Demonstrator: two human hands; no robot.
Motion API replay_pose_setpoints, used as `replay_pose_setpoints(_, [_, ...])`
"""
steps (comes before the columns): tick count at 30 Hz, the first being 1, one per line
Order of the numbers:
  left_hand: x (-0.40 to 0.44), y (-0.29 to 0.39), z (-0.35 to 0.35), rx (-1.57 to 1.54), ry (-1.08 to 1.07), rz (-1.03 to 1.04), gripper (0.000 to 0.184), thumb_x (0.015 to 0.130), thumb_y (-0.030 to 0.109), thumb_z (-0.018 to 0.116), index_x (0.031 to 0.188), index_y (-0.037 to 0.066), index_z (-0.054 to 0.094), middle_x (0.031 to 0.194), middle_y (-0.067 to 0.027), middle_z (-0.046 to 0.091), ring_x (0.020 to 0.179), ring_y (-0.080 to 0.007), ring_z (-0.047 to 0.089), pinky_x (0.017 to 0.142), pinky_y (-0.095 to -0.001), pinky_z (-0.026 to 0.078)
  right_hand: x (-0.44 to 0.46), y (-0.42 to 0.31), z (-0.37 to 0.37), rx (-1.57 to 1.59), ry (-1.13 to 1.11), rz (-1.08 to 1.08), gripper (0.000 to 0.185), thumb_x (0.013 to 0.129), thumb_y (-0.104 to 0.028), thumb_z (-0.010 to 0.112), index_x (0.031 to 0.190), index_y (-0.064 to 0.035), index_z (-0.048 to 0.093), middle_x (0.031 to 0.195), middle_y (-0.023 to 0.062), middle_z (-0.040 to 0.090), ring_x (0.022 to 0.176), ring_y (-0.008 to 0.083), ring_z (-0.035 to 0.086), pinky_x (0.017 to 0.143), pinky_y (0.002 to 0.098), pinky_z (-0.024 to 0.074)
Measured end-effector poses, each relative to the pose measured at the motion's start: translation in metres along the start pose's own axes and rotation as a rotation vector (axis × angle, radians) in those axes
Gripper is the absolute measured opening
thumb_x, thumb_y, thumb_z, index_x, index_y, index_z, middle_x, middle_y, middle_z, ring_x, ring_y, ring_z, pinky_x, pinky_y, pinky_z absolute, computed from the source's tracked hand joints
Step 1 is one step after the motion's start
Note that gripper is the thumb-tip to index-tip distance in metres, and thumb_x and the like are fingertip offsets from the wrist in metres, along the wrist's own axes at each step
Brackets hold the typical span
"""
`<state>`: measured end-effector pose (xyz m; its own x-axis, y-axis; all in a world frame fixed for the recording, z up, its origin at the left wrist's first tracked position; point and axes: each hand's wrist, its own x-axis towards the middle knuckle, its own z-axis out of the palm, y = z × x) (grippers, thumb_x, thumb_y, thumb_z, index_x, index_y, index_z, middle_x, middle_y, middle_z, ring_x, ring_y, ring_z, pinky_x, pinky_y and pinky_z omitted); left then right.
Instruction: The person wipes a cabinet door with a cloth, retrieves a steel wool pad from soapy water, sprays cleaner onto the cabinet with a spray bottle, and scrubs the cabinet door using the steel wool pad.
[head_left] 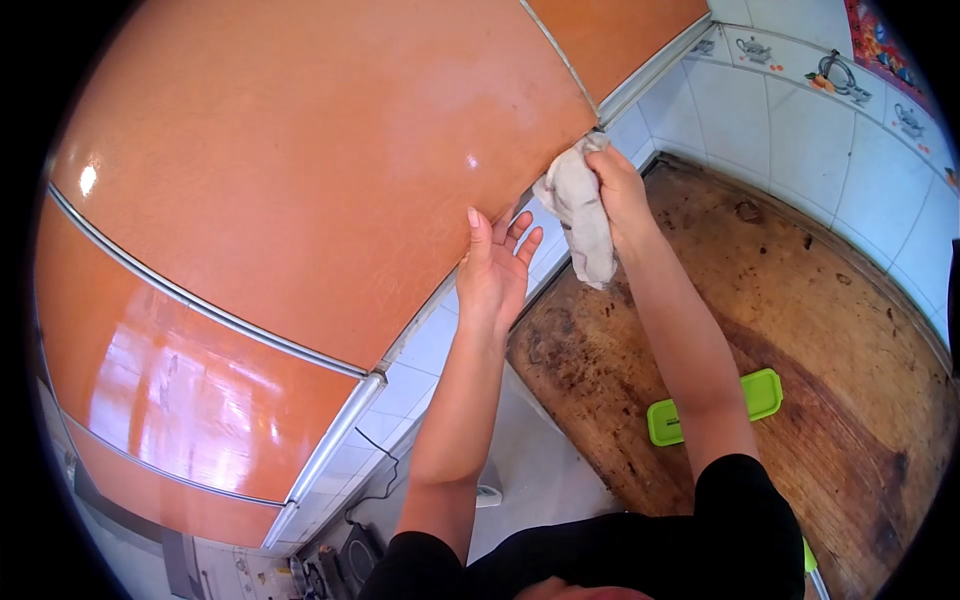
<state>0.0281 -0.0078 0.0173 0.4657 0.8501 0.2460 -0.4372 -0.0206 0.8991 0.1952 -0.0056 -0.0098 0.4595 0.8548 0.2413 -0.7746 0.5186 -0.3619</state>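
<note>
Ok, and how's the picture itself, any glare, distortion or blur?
In the head view, strong glare washes out much of the lower-left orange panel, with small bright spots on the large orange panel; also there, wide-angle bending bows the tiled wall and corners go black; the cloth looks fairly sharp.

A cloth [580, 210] is hanging from the right hand [620, 195] at the lower edge of the cupboard [330, 170], the left hand [497, 268] hovering just left. Below, to the right, a lid [762, 394] is lying on the worktop [800, 310], a wall [810, 140] bordering it.
</note>
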Motion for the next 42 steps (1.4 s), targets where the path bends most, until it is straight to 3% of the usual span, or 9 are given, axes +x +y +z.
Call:
replay_pose_setpoints(3, [0.001,-0.002,-0.001,-0.004,0.018,-0.003,0.055,0.094,0.051,0.05,0.13,0.011,0.045,0.126,-0.0064,0.052,0.104,-0.0195,0.05,0.093,-0.0401,0.044,0.006,-0.005,-0.003,-0.043,-0.027,-0.006,0.02,0.089,-0.01,0.057,0.106,0.0007,0.057,0.092,0.0084,0.063,0.079,0.013,0.06,0.067,0.0278,0.0506])
replay_pose_setpoints(7, [0.0,-0.003,-0.002,-0.014,0.023,-0.006,0.055,0.094,0.051,0.05,0.131,0.012,0.045,0.127,-0.0066,0.052,0.105,-0.0197,0.051,0.093,-0.0403,0.045,0.007,-0.006,0.015,-0.394,0.008,-0.143,0.029,0.088,-0.017,0.068,0.103,0.0052,0.056,0.089,0.0097,0.064,0.076,0.0126,0.061,0.066,0.0261,0.0501])
replay_pose_setpoints(16, [-0.001,0.001,0.003,-0.023,-0.005,0.006,0.052,0.095,0.047,0.05,0.129,0.008,0.046,0.126,-0.0103,0.053,0.102,-0.0195,0.052,0.09,-0.0393,0.047,0.013,0.004,0.016,-0.638,0.062,-0.292,0.028,0.093,-0.025,0.063,0.094,0.0027,0.059,0.081,0.0053,0.063,0.071,0.0104,0.058,0.064,0.0258,0.0478])
replay_pose_setpoints(19, [0.001,0.001,-0.002,0.005,-0.042,-0.004,0.053,0.096,0.049,0.047,0.132,0.011,0.043,0.128,-0.0067,0.052,0.104,-0.0193,0.051,0.092,-0.0397,0.045,0.014,0.008,0.016,-0.685,0.123,-0.348,0.027,0.094,-0.025,0.06,0.094,0.002,0.059,0.081,0.0051,0.063,0.071,0.0102,0.057,0.063,0.0262,0.0467])
replay_pose_setpoints(31, [0.001,0.0,-0.003,-0.013,-0.008,-0.011,0.051,0.095,0.049,0.048,0.129,0.01,0.047,0.124,-0.0064,0.054,0.102,-0.0189,0.053,0.092,-0.0395,0.045,0.02,0.02,0.014,-0.509,0.187,-0.321,0.021,0.099,-0.016,0.048,0.105,0.001,0.06,0.087,0.0029,0.062,0.074,0.0089,0.054,0.066,0.0257,0.0455])
replay_pose_setpoints(34, [0.002,0.0,-0.003,-0.017,-0.013,-0.01,0.052,0.095,0.049,0.049,0.129,0.01,0.047,0.124,-0.0066,0.054,0.102,-0.0191,0.053,0.092,-0.0395,0.045,0.019,0.02,0.015,-0.458,0.204,-0.338,0.019,0.097,-0.014,0.048,0.093,0.0034,0.055,0.083,0.0087,0.061,0.074,0.0148,0.055,0.066,0.0311,0.045])
replay_pose_setpoints(37, [0.002,0.0,-0.002,-0.028,0.001,-0.012,0.053,0.094,0.05,0.05,0.128,0.01,0.047,0.123,-0.0068,0.055,0.102,-0.0194,0.053,0.092,-0.0393,0.046,0.02,0.021,0.01,-0.478,0.187,-0.297,0.021,0.1,-0.013,0.045,0.108,0.0012,0.059,0.09,0.0031,0.062,0.076,0.0087,0.054,0.069,0.0244,0.0452])
replay_pose_setpoints(40, [0.001,0.0,-0.001,-0.026,-0.003,-0.006,0.053,0.094,0.05,0.05,0.129,0.01,0.047,0.123,-0.0068,0.054,0.102,-0.0196,0.053,0.092,-0.0391,0.046,0.022,0.027,0.001,-0.519,0.167,-0.451,0.02,0.099,-0.012,0.045,0.108,0.0009,0.058,0.09,0.0047,0.062,0.077,0.0109,0.056,0.069,0.0253,0.0468])
replay_pose_setpoints(42, [0.001,0.0,-0.002,-0.025,0.012,-0.006,0.053,0.094,0.05,0.049,0.129,0.01,0.047,0.124,-0.0069,0.054,0.104,-0.0205,0.053,0.092,-0.039,0.046,0.02,0.028,-0.017,-0.467,0.226,-0.318,0.018,0.098,-0.012,0.047,0.103,0.0012,0.058,0.086,0.0066,0.062,0.077,0.0123,0.056,0.069,0.0269,0.0468])
